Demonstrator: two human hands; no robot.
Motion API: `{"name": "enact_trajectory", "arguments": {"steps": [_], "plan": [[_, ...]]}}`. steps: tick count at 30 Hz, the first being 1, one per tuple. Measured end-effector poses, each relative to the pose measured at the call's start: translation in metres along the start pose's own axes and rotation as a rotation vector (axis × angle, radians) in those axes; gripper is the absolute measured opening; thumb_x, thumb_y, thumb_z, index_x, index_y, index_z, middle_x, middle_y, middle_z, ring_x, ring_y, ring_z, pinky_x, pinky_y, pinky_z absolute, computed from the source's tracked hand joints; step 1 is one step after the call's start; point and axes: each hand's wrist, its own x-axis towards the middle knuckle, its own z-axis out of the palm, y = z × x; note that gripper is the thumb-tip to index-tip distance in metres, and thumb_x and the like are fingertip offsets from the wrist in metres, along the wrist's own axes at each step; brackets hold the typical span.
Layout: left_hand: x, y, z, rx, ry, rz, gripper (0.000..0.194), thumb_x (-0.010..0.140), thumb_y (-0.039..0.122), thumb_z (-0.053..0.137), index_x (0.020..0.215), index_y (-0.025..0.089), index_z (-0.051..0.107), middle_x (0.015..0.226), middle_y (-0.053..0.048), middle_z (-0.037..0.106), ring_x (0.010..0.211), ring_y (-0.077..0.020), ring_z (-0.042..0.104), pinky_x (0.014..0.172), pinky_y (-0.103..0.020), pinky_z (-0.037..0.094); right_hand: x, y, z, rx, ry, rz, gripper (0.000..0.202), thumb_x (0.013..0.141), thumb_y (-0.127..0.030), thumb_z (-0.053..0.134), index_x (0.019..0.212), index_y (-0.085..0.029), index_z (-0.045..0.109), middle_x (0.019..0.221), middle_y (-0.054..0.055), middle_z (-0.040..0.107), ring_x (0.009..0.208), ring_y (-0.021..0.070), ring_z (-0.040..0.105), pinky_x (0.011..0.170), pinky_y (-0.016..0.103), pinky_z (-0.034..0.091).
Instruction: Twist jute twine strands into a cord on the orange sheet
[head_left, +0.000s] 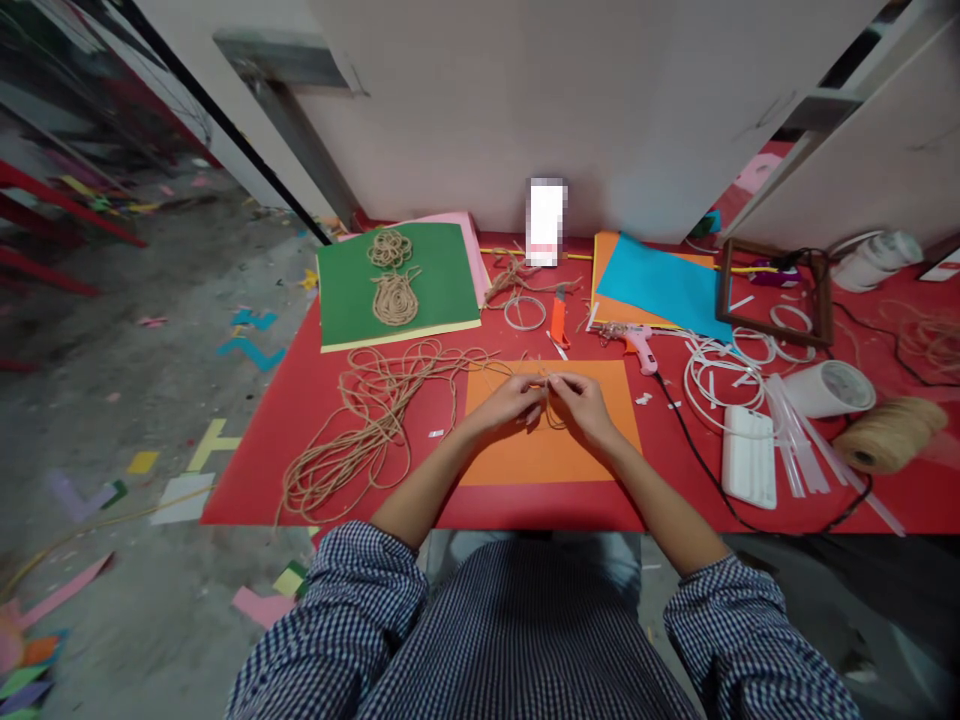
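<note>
Over an orange sheet (555,465), my left hand (519,400) and my right hand (581,405) meet with fingertips pinched together. Both grip brown twine (556,416), whose small loops hang under the right fingers. The exact spot where they hold it is partly hidden by the fingers. To the left, a loose heap of twine (352,435) spreads over the red table, with strands running toward my left hand. Just beyond my hands lie an orange utility knife (558,320) and a white ring (525,313). A pink glue gun (639,347) rests to their right.
Two twine coils sit on green sheets (341,285) at back left. A bright phone (547,220) stands against the wall. Rightward are a blue sheet (660,285), a wooden frame (823,320), white tubing (690,385), clear glue sticks (791,450), and a twine spool (892,435). The glue gun's black cord (686,435) curves along the table.
</note>
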Motion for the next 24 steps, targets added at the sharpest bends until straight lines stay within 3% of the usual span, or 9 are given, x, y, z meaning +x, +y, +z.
{"name": "enact_trajectory", "arguments": {"steps": [2,6,11,16,19,24], "plan": [[-0.001,-0.001,-0.003,-0.052,-0.078,-0.047,0.034,0.095,0.050,0.064,0.097,0.015,0.064,0.045,0.005,0.053,0.035,-0.0075,0.038,0.043,-0.021,0.036,-0.001,-0.002,0.002,0.099,-0.039,0.072,0.045,0.091,-0.062,0.070,0.081,-0.019,0.073,0.063,-0.001,0.054,0.060,0.0143,0.048,0.060,0.027,0.041],[0.000,-0.002,-0.011,-0.069,-0.190,-0.117,0.040,0.093,0.051,0.067,0.081,0.013,0.066,0.043,0.000,0.053,0.033,-0.0060,0.035,0.036,-0.021,0.021,-0.002,-0.005,0.005,0.114,-0.029,0.071,0.046,0.090,-0.064,0.071,0.090,-0.019,0.077,0.059,-0.004,0.048,0.056,0.0137,0.045,0.061,0.028,0.045],[-0.003,0.006,-0.016,-0.238,-0.237,-0.162,0.033,0.090,0.050,0.068,0.090,0.016,0.067,0.037,0.007,0.037,0.032,-0.0077,0.027,0.038,-0.022,0.024,-0.003,-0.013,0.002,-0.060,0.007,-0.066,0.040,0.096,-0.057,0.066,0.085,-0.020,0.077,0.072,0.003,0.063,0.071,0.0186,0.060,0.071,0.030,0.048],[-0.006,0.010,-0.014,-0.106,-0.228,-0.139,0.037,0.090,0.054,0.065,0.090,0.017,0.066,0.039,0.006,0.036,0.033,-0.0077,0.023,0.040,-0.024,0.020,-0.005,-0.020,-0.003,-0.299,0.016,-0.171,0.042,0.100,-0.054,0.058,0.086,-0.019,0.079,0.074,0.006,0.069,0.072,0.0210,0.062,0.074,0.032,0.049],[-0.003,0.007,-0.009,0.162,-0.095,-0.027,0.040,0.091,0.056,0.064,0.082,0.018,0.063,0.045,0.005,0.041,0.039,-0.0083,0.030,0.045,-0.025,0.022,-0.005,-0.018,-0.004,-0.371,0.044,-0.202,0.040,0.100,-0.052,0.058,0.093,-0.019,0.080,0.077,0.005,0.071,0.070,0.0196,0.061,0.071,0.031,0.046],[0.005,0.000,-0.001,0.775,0.337,0.269,0.034,0.091,0.047,0.066,0.073,0.019,0.056,0.061,0.002,0.051,0.055,-0.0119,0.042,0.059,-0.028,0.028,-0.002,-0.008,-0.004,-0.239,0.065,-0.099,0.041,0.098,-0.054,0.061,0.095,-0.017,0.080,0.077,0.004,0.070,0.068,0.0178,0.057,0.065,0.029,0.044]]}}
